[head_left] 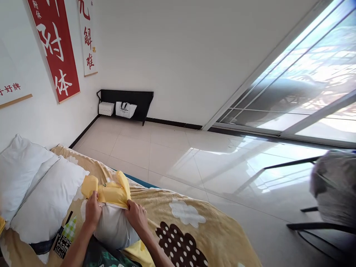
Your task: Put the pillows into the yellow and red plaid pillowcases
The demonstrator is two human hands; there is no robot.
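Note:
My left hand [94,207] is closed on the left edge of a yellow pillowcase [112,193], which lies bunched over the far end of a white pillow [114,224]. At the pillowcase's right corner, my right hand [136,213] pinches its edge. Most of the white pillow is uncovered, lying between my forearms. More yellow fabric [140,254] shows beneath its near right side. A dark printed cloth [97,256], probably my clothing, is at the bottom. The hands and bunched cloth hide the far end of the pillow.
White pillows [47,196] lie at left on the tan patterned blanket [219,226] covering the bed. Beyond the bed's edge is a tiled floor [172,155]. A black bench [144,105] bears a white bag [125,110] and a white box [106,108]. A chair [333,185] stands right.

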